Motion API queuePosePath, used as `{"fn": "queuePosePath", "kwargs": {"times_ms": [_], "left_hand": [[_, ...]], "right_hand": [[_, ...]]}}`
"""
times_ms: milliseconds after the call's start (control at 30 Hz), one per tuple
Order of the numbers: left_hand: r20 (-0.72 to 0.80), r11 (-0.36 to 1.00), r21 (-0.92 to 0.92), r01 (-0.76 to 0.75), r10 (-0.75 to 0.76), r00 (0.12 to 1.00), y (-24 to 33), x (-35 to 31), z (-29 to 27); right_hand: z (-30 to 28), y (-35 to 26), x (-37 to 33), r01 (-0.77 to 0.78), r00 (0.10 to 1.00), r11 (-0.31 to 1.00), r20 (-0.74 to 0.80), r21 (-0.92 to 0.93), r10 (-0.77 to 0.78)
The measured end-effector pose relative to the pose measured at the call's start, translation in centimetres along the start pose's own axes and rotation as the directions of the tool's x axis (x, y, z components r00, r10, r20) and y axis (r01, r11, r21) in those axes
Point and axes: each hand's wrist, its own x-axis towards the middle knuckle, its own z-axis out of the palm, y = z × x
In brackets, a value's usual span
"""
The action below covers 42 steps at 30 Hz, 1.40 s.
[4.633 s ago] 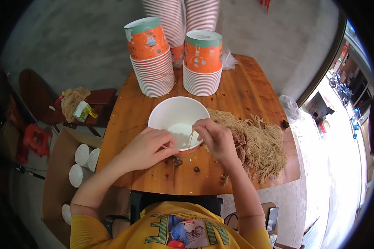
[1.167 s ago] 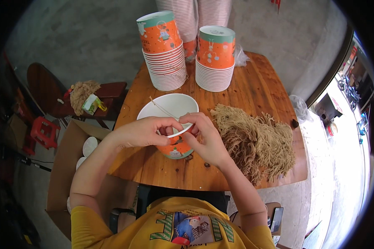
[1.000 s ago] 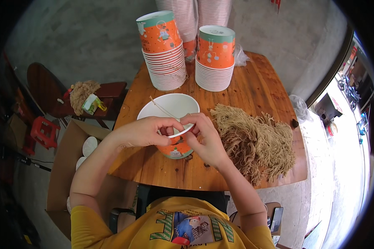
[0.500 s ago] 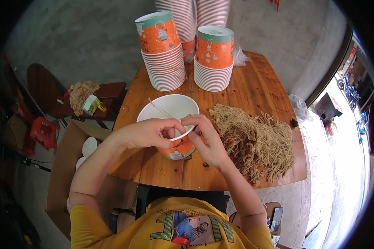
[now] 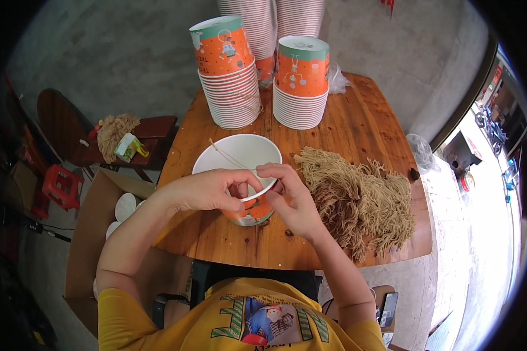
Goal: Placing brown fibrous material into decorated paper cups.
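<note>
An orange-printed paper bucket [image 5: 249,212] with a white inside and a green base band stands upright near the table's front. My left hand [image 5: 214,188] has its fingers curled over the near rim, thumb outside, gripping the wall. At the right side of the same rim, my right hand [image 5: 293,199] pinches the wall, index finger inside and thumb outside. A thin tan cord [image 5: 227,154] lies slantwise across the mouth, its knotted end at the far left rim, its other end lost among my fingers. Beside my right hand rests a heap of tan cords [image 5: 357,202].
Two stacks of nested, upturned paper buckets [image 5: 231,88] [image 5: 301,82] stand at the table's back, with taller bagged stacks behind. Left of the wooden table [image 5: 369,117] sit an open cardboard box [image 5: 88,245] holding white discs, a red stool [image 5: 62,186] and a bench [image 5: 158,126].
My right hand has shifted slightly, its index finger opening a little over the rim. The bucket has moved very slightly; my left hand stays nearly still.
</note>
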Motion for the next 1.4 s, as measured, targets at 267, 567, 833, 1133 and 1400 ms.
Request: {"fn": "queuePosePath", "kwargs": {"times_ms": [267, 567, 833, 1133, 1400], "left_hand": [[-0.064, 0.979, 0.197, -0.047, 0.061, 0.996, -0.3, -0.3, 1.6], [-0.155, 0.931, 0.362, -0.043, 0.105, 0.982, -0.9, 0.1, 2.4], [-0.328, 0.954, 0.034, -0.299, 0.294, 0.898, 2.4, 1.4, 10.2], [-0.275, 0.967, -0.105, -0.23, 0.195, 0.942, 0.6, 3.9, 11.6], [-0.424, 0.89, -0.228, -0.394, 0.274, 0.863, -0.6, 5.2, 12.7]], "right_hand": [[-3.6, -0.9, -3.4, -0.141, 0.961, 0.697, -0.071, 0.703, 0.267], [-7.3, -1.8, -6.5, 0.007, 0.987, 0.529, -0.092, 0.849, 0.135], [-4.0, -3.2, -5.3, 0.02, 0.999, 0.71, -0.049, 0.704, 0.021], [-3.3, -3.0, -5.0, 0.046, 0.991, 0.789, -0.129, 0.613, 0.043], [-3.6, -2.4, -4.8, 0.046, 0.998, 0.826, -0.06, 0.562, -0.015]]}}
